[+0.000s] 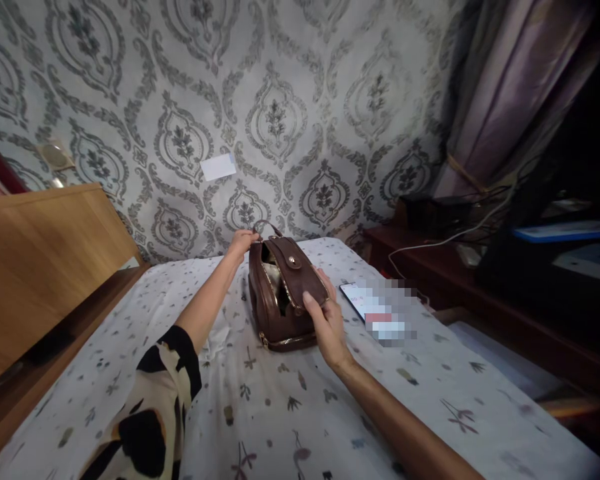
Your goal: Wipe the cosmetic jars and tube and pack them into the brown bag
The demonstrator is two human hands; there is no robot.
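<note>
A dark brown bag [280, 293] lies on the patterned white sheet. Its gold-toothed zipper is parted along the upper side, and something pale shows inside the gap. My right hand [327, 317] grips the bag's flap [300, 270] at its near right corner, thumb on top and fingers behind. At the bag's far left end, near the strap [269, 225], my left hand [245, 241] has its fingers pinched together on the bag's edge. What exactly those fingertips hold is too small to make out.
Right of the bag lies a phone [360, 303], its screen lit and partly blurred. A wooden board [45, 260] stands at the left. Along the right runs a dark red shelf [415, 257] with a white cable. The patterned wall [275, 120] rises behind.
</note>
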